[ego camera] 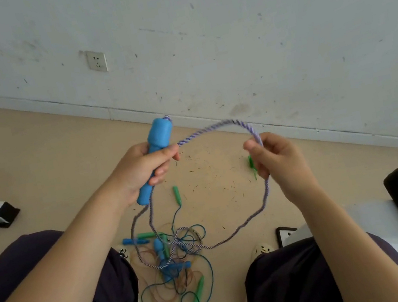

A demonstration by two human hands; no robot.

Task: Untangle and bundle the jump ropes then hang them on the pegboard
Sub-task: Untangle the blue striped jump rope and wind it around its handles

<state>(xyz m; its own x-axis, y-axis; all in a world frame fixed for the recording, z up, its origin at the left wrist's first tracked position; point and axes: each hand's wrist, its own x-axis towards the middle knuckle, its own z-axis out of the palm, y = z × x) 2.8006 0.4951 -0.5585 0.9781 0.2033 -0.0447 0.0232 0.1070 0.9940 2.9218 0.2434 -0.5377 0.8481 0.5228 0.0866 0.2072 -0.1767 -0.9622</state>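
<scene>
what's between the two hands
In the head view, an arc of purple-and-white rope spans from the left hand, gripping the blue handle, to the right hand.

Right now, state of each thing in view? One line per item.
left hand: grips blue handle, upright
right hand: pinches purple braided rope, lifted
purple braided rope: arcs between hands, lower part in the pile
rope pile: tangled on floor
green handle: lying on floor
wall socket: nothing plugged in
</scene>
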